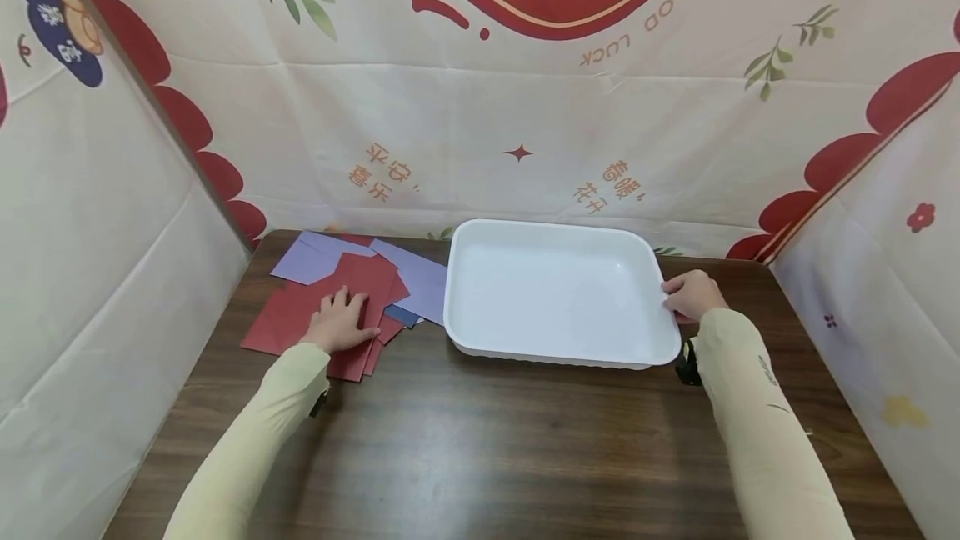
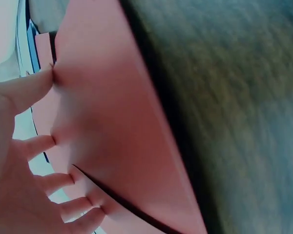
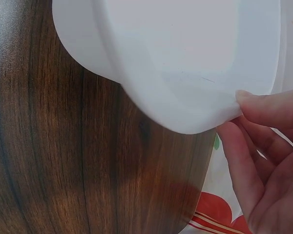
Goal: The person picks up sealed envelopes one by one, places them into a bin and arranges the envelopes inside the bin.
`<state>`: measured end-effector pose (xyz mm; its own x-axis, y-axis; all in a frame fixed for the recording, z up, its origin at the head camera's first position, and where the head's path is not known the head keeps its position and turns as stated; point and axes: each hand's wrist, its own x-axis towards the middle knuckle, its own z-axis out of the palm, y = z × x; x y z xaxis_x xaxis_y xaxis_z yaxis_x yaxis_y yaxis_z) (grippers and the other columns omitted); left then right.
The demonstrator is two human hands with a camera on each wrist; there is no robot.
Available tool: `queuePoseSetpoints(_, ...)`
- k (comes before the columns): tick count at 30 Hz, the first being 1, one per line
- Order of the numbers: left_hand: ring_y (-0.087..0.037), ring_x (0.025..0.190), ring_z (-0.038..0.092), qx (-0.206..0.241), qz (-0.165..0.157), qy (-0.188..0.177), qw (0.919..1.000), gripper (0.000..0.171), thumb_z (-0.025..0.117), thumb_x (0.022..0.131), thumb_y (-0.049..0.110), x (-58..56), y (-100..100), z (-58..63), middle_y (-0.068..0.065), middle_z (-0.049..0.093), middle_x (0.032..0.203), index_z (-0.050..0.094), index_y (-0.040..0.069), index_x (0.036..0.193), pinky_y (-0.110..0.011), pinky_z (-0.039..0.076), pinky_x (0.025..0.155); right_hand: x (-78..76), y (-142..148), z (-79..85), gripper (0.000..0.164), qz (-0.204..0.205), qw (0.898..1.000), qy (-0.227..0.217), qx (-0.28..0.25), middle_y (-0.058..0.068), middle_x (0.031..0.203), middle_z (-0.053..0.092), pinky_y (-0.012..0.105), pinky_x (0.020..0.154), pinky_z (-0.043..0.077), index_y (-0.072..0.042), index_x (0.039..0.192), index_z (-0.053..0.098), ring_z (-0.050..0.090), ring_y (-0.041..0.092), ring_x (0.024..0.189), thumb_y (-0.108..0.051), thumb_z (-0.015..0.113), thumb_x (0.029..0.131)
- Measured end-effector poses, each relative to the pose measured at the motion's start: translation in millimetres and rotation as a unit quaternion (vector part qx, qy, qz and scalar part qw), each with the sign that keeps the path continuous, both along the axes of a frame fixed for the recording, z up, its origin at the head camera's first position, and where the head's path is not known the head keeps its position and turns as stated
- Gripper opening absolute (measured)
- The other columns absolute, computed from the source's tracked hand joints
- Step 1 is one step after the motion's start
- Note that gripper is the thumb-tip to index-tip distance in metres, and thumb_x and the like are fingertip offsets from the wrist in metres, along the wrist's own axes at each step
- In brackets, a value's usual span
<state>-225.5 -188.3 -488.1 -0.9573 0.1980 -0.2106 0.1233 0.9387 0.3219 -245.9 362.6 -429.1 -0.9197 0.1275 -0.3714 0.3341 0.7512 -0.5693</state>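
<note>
My left hand [image 1: 340, 325] rests on a pile of red envelopes [image 1: 279, 322], its fingers spread and the fingertips pressing on the top ones. In the left wrist view the thumb and fingers touch a red envelope [image 2: 112, 107] that fills the middle. Purple envelopes [image 1: 422, 275] and a blue one [image 1: 403, 315] lie partly under the red ones. At the right end of a white rectangular tray [image 1: 558, 352], my right hand [image 1: 693, 294] pinches the rim, thumb on top and fingers beneath, as the right wrist view shows. The inside of the tray is bare.
The dark wooden table [image 1: 480, 448] stretches out in front of the tray. A printed cloth [image 1: 480, 123] hangs along the table's back edge, and white cloth sides [image 1: 97, 273] stand to the left and right.
</note>
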Motion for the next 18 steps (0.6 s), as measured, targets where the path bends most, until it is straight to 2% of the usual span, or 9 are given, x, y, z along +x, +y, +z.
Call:
queuePoseSetpoints(4, -0.052, 0.123, 0.021, 0.0, -0.013, -0.014, 0.9998, 0.072, 0.067, 0.078, 0.034, -4.5, -2, -1.1, -0.03, 0.02, 0.141, 0.036, 0.002, 0.134, -0.066, 0.03, 0.09, 0.7, 1, 0.8, 0.046, -0.002, 1.0, -0.002, 0.002, 0.035, 0.117, 0.048, 0.035, 0.064, 0.054, 0.012, 0.121, 0.049, 0.062, 0.024, 0.074, -0.007, 0.063, 0.082)
queuePoseSetpoints(8, -0.052, 0.126, 0.02, -0.004, -0.063, -0.027, 0.9976, 0.069, 0.07, 0.073, 0.026, -11.2, -10, 2.5, -0.03, 0.023, 0.141, 0.041, 0.001, 0.131, -0.066, 0.032, 0.088, 0.2, 4, -0.4, 0.046, -0.004, 1.0, -0.002, 0.0, 0.035, 0.117, 0.048, 0.036, 0.064, 0.053, 0.012, 0.122, 0.049, 0.062, 0.025, 0.076, -0.008, 0.063, 0.082)
queuePoseSetpoints(10, -0.05, 0.126, 0.024, -0.011, -0.089, -0.023, 0.9957, 0.065, 0.071, 0.071, 0.021, -15.2, -14, 4.5, -0.029, 0.027, 0.14, 0.045, 0.001, 0.127, -0.064, 0.034, 0.088, -0.4, 5, -0.8, 0.047, -0.003, 1.0, -0.001, 0.0, 0.035, 0.117, 0.047, 0.036, 0.064, 0.053, 0.012, 0.122, 0.049, 0.062, 0.026, 0.077, -0.008, 0.063, 0.082)
queuePoseSetpoints(14, -0.037, 0.108, 0.049, -0.024, -0.13, 0.017, 0.991, 0.048, 0.07, 0.071, 0.006, -21.6, -17, 10.7, -0.024, 0.049, 0.124, 0.052, 0.001, 0.115, -0.052, 0.044, 0.085, -1.4, 5, -1.3, 0.046, -0.003, 1.0, 0.001, -0.002, 0.035, 0.117, 0.048, 0.036, 0.064, 0.053, 0.012, 0.121, 0.049, 0.062, 0.026, 0.077, -0.008, 0.063, 0.082)
queuePoseSetpoints(16, -0.032, 0.096, 0.056, -0.036, -0.145, 0.05, 0.9875, 0.039, 0.068, 0.072, -0.001, -23.3, -17, 15.4, -0.022, 0.056, 0.114, 0.054, 0.001, 0.109, -0.047, 0.047, 0.081, -1.4, 3, -1.3, 0.046, -0.004, 1.0, 0.0, -0.004, 0.035, 0.117, 0.048, 0.036, 0.065, 0.053, 0.012, 0.121, 0.049, 0.062, 0.025, 0.075, -0.008, 0.064, 0.082)
queuePoseSetpoints(18, -0.032, 0.092, 0.059, -0.06, -0.153, 0.087, 0.9825, 0.036, 0.067, 0.073, -0.007, -23.1, -18, 21.8, -0.02, 0.059, 0.109, 0.055, 0.002, 0.106, -0.049, 0.048, 0.079, -1.4, 2, -1.1, 0.046, -0.005, 1.0, -0.002, -0.006, 0.035, 0.116, 0.048, 0.037, 0.065, 0.053, 0.012, 0.121, 0.05, 0.061, 0.024, 0.074, -0.007, 0.063, 0.082)
